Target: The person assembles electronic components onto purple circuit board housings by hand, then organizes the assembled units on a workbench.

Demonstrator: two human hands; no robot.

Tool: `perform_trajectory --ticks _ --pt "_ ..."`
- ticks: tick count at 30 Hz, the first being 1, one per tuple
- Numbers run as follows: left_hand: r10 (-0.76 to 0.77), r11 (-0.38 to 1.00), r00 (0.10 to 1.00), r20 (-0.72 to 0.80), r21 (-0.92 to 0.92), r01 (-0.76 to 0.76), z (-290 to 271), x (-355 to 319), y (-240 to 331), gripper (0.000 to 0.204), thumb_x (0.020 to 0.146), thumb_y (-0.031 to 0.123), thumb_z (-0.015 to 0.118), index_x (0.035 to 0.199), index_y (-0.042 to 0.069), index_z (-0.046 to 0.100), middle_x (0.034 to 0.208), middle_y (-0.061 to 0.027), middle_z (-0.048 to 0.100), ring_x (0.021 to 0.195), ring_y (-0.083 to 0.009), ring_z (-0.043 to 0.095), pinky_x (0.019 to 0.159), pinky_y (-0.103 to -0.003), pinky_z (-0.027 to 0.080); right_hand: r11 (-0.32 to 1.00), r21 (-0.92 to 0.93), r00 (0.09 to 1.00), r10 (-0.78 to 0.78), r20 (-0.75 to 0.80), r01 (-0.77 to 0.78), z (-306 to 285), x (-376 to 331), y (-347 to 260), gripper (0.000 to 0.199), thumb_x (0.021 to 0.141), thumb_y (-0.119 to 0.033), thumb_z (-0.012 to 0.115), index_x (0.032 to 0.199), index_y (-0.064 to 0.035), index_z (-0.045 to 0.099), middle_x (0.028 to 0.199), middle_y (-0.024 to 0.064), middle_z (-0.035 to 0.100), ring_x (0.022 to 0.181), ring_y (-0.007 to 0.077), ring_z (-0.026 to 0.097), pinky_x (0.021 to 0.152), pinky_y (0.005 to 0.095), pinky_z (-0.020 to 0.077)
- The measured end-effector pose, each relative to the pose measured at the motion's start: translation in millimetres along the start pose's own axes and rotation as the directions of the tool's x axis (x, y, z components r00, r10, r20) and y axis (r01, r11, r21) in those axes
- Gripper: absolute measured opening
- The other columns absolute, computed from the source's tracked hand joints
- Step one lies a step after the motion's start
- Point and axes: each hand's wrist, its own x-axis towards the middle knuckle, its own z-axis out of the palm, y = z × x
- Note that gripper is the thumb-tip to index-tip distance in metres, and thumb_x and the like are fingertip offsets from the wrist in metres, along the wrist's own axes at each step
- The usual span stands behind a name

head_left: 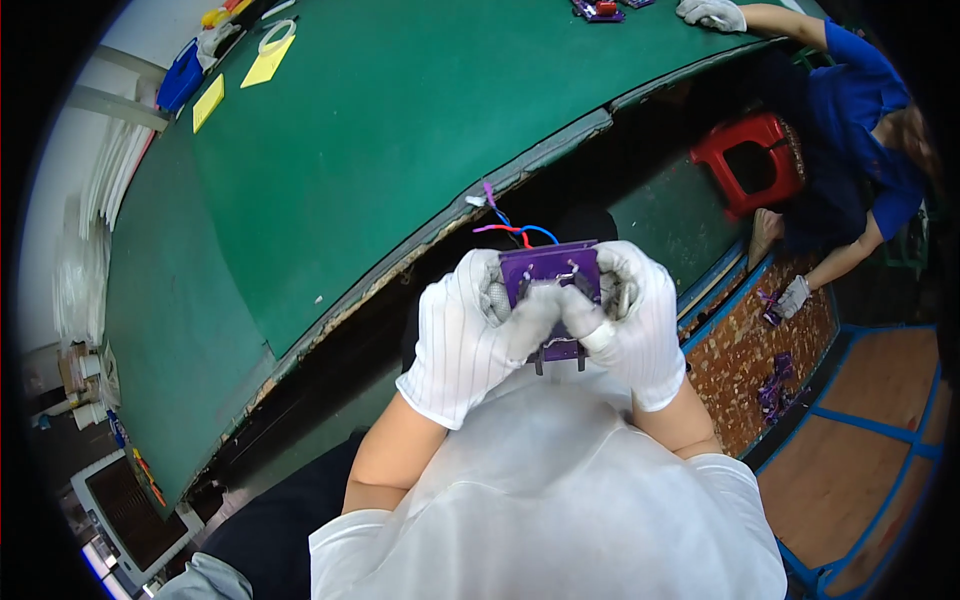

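Observation:
A purple circuit board (545, 262) is held up in front of my chest, between both gloved hands. My left hand (470, 325) grips its left side, and my right hand (630, 320) its right side. Both thumbs press together over the middle of the board, hiding what lies under them. Red, blue and purple wires (515, 232) stick out past the board's far edge. Two dark prongs show at its near edge. Both hands wear white striped gloves with grey fingertips.
A green-topped table (380, 150) with a worn edge lies ahead. Yellow notes (268, 62) and a blue bin (181, 76) are at far left. On the right, a co-worker in blue (850, 110) sits near a red stool (735, 150) and a speckled board (745, 350) bearing purple circuit boards.

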Motion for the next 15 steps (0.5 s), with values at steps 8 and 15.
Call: perform_trajectory --ticks 8,15 --pt "0.41 0.874 0.906 -0.101 0.329 -0.359 7 -14 -36 0.039 0.073 0.001 0.054 0.112 -0.006 0.054 0.111 -0.0226 0.054 0.095 -0.0369 0.055 0.082 -0.043 0.044 0.986 0.149 0.993 0.056 0.104 -0.071 -6 7 9 0.012 0.084 -0.008 0.062 0.091 0.002 0.059 0.078 0.01 0.061 0.061 0.0135 0.056 0.056 0.0249 0.0459" --pt "0.332 0.922 0.932 -0.143 0.255 -0.29 12 -11 -47 0.034 0.077 0.001 0.053 0.111 -0.005 0.055 0.109 -0.0205 0.056 0.096 -0.0362 0.056 0.082 -0.042 0.045 0.81 0.343 0.878 0.463 0.125 -0.476 -3 10 12 0.016 0.084 -0.016 0.057 0.085 -0.0009 0.062 0.072 0.0049 0.057 0.059 0.011 0.052 0.057 0.0249 0.0421"
